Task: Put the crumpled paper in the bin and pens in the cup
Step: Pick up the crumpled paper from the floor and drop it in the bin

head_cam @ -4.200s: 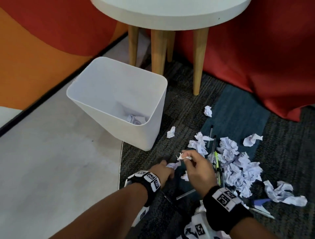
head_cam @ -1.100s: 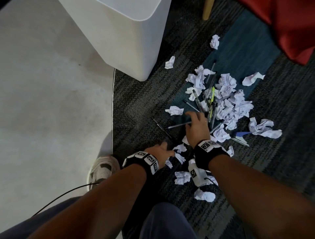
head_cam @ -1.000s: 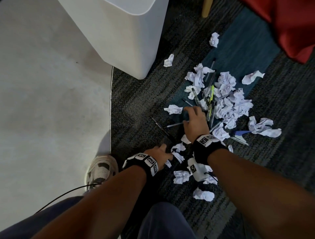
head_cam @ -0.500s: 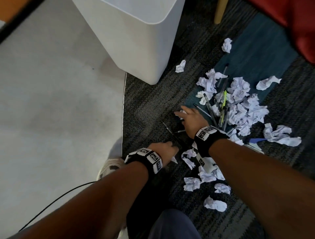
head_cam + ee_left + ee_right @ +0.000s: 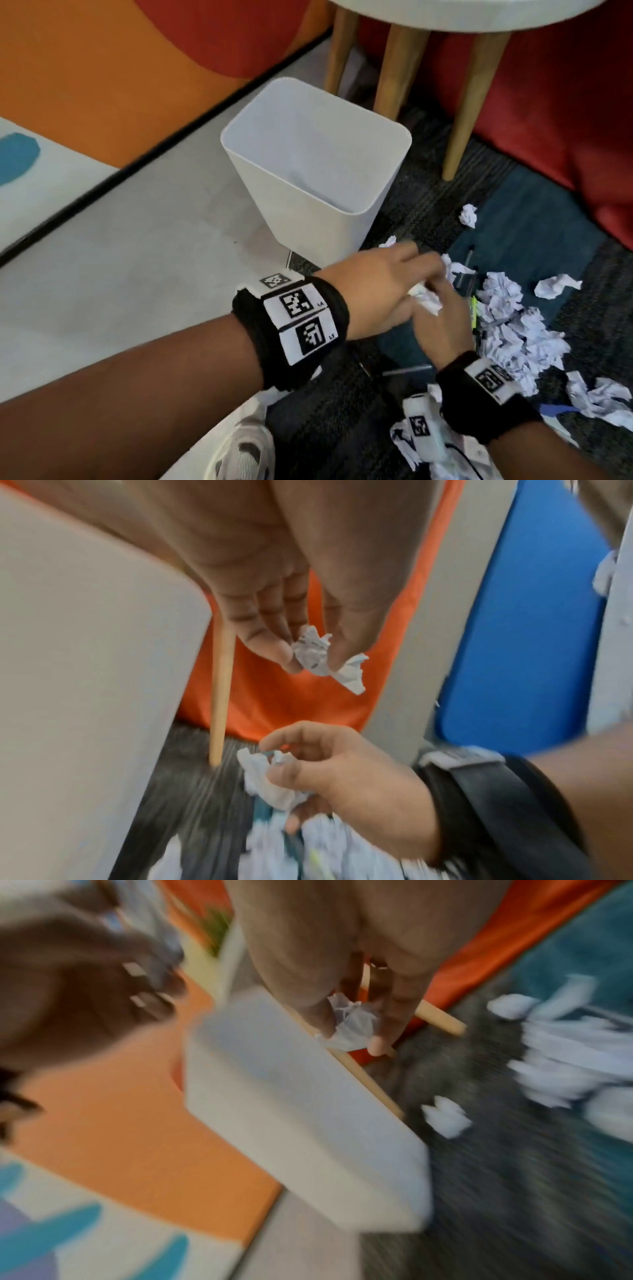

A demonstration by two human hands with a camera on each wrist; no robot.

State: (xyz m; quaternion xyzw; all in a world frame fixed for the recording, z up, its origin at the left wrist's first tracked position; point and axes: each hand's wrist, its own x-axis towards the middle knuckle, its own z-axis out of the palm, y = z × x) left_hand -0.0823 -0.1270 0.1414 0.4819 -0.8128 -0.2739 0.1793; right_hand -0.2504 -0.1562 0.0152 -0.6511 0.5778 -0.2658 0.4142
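The white bin (image 5: 315, 164) stands open-topped at the carpet's edge, just beyond my hands. My left hand (image 5: 311, 658) pinches a small crumpled paper (image 5: 316, 650) between thumb and fingertips, raised above the carpet beside the bin. Just below and right of it, my right hand (image 5: 436, 303) holds another crumpled paper (image 5: 424, 298) in curled fingers; in the right wrist view that paper (image 5: 352, 1023) sits between thumb and fingers. A pile of crumpled paper (image 5: 513, 329) with dark pens (image 5: 467, 274) and a yellow-green pen (image 5: 474, 308) lies on the carpet to the right.
A round white table on wooden legs (image 5: 400, 68) stands behind the bin, with red fabric (image 5: 565, 120) to its right. More paper scraps (image 5: 411, 445) lie under my right wrist. My shoe (image 5: 239, 455) is at the bottom, on the grey floor (image 5: 120, 274).
Both hands have lifted off the carpet, each with a crumpled paper. The left hand rose and moved right beside the right hand. The head view has tilted up onto the bin's opening.
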